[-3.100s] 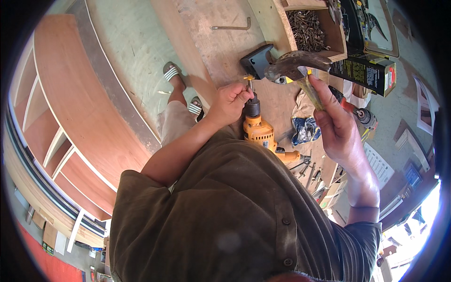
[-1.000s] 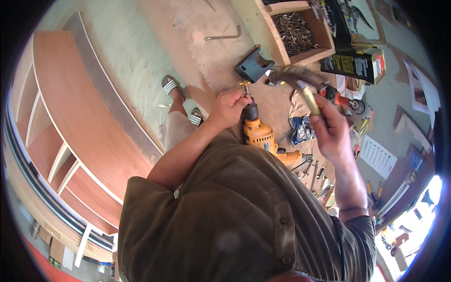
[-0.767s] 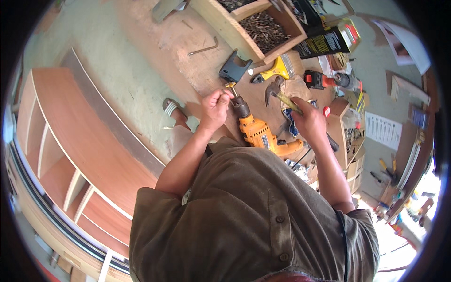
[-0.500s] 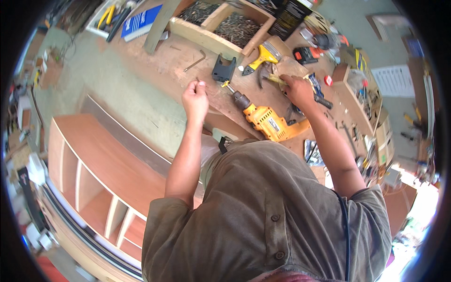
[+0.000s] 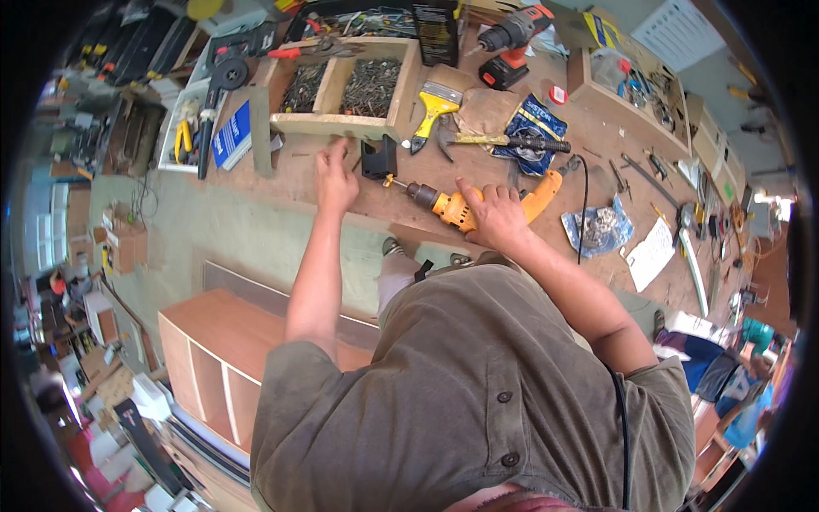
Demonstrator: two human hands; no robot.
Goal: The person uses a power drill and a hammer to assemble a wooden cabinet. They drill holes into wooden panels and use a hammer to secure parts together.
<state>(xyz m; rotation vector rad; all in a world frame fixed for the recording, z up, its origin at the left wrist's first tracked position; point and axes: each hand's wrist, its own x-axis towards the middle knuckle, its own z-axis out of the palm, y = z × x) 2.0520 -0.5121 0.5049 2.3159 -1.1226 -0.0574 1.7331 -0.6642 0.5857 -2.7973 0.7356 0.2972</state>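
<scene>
My right hand (image 5: 497, 215) lies over the body of a yellow power drill (image 5: 537, 198), fingers and thumb bent round its casing. The drill rests on its side on the workbench, its chuck (image 5: 421, 195) and bit pointing left toward a small black block-shaped part with a notch (image 5: 378, 160). Left of that part, my left hand (image 5: 336, 181) reaches to the bench top just in front of a divided wooden box (image 5: 341, 126). Its fingers are drawn together at the tips; whatever they pinch is hidden. Behind the drill lies a hammer (image 5: 486, 139).
The box holds many screws or nails. Behind the hammer are a yellow paintbrush (image 5: 438, 109) and an orange-and-black cordless drill (image 5: 512, 47). A blue-and-white box (image 5: 235, 136) lies left; a plastic bag (image 5: 599, 226) and paper (image 5: 650, 256) lie right. A wooden cabinet (image 5: 217, 320) stands lower left.
My right hand has left the hammer handle and come down onto the drill. My left hand has moved closer to the divided box. The view has shifted, and the L-shaped metal rod no longer shows.
</scene>
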